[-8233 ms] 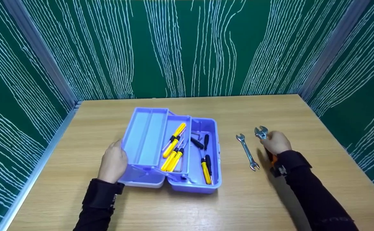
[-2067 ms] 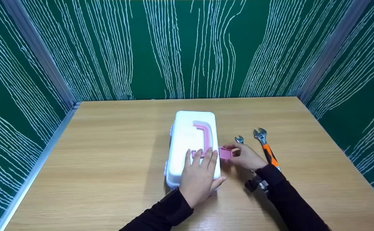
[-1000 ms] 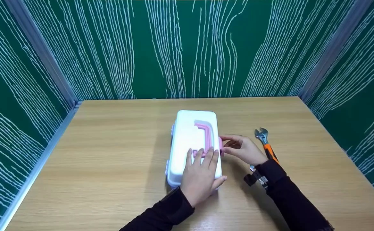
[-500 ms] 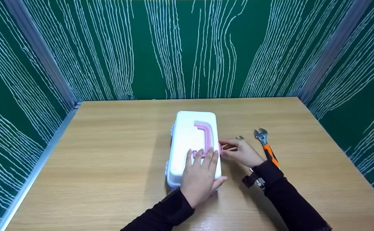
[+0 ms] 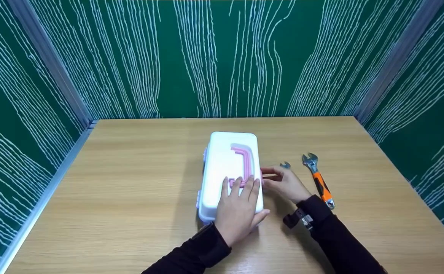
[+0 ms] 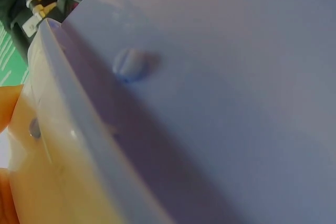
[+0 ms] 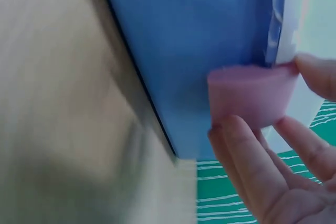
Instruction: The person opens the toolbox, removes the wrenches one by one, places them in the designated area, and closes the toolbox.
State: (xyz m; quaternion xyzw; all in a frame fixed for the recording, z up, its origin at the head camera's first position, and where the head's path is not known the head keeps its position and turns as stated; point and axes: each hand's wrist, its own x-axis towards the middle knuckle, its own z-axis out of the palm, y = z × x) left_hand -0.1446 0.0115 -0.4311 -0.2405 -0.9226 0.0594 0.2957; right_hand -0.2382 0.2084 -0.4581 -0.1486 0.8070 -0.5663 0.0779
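Observation:
A toolbox [image 5: 222,163] with a white lid stands closed on the table, its pink carry handle [image 5: 246,161] folded flat into the lid. My left hand [image 5: 237,215] lies on the near part of the lid, fingers spread and straight over the handle's near end. At the box's right side my right hand [image 5: 284,184] pinches the pink latch [image 7: 252,93] between thumb and fingers. In the right wrist view the latch sits against the blue-looking wall, up at the lid's rim [image 7: 286,19]. Close up, the left wrist view shows the box wall [image 6: 226,93].
To the right lies an adjustable wrench [image 5: 319,180] with an orange and black handle. The head of an open-end wrench [image 5: 285,165] peeks out behind my right hand; the rest is hidden. Green walls with white lines [image 5: 187,57] border the wooden table [image 5: 130,171].
Earlier the toolbox was open, showing screwdrivers, and my right hand held the adjustable wrench. Then the lid was shut, and the latch swung from sticking out to against the side.

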